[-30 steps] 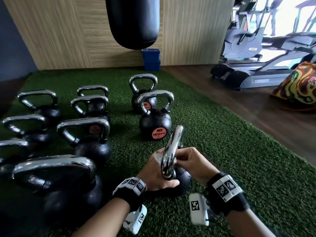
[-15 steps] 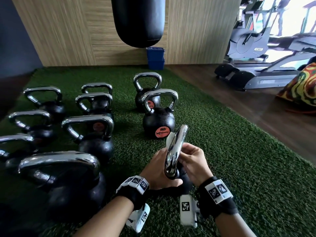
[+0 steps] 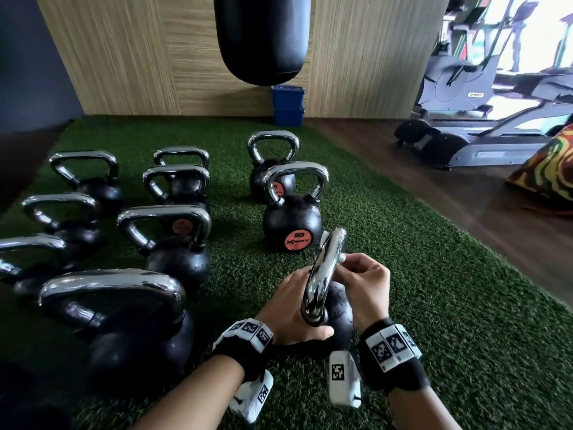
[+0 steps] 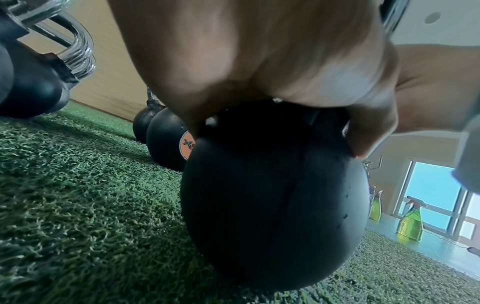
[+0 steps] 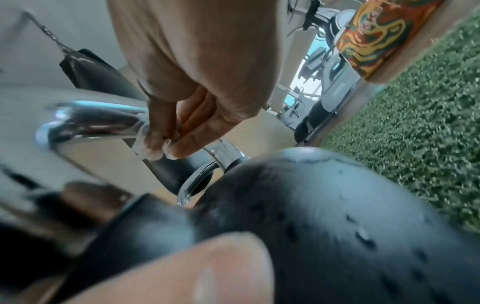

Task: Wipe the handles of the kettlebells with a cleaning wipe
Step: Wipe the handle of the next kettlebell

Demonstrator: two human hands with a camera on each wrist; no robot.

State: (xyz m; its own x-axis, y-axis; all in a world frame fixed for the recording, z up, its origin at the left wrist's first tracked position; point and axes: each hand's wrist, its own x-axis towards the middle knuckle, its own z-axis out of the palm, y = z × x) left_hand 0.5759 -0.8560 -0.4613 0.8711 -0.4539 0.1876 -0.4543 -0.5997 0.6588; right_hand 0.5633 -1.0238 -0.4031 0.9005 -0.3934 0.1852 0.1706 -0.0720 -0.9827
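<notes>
A small black kettlebell [image 3: 339, 308] stands on the green turf right in front of me, its chrome handle [image 3: 325, 274] edge-on to the head view. My left hand [image 3: 291, 308] grips it at the handle's near base, palm over the ball [image 4: 272, 205] and thumb [image 3: 321, 331] curled under. My right hand [image 3: 359, 276] pinches a white cleaning wipe [image 5: 146, 149] against the upper part of the handle [image 5: 96, 121]. A bit of the wipe [image 3: 341, 258] shows beside the chrome. Water drops sit on the ball [image 5: 363, 236].
Several more chrome-handled kettlebells stand to the left and ahead, the nearest a "20" one [image 3: 291, 225] and a large one [image 3: 124, 318]. A punching bag [image 3: 262, 35] hangs ahead above blue bins [image 3: 288, 105]. Treadmills [image 3: 483, 144], a patterned cushion [image 3: 548, 169] and green spray bottles [image 4: 411, 224] are on the right.
My right hand has slid the wipe from the handle's lower left side up toward its top. The left hand has kept its grip and the kettlebell has stayed in place.
</notes>
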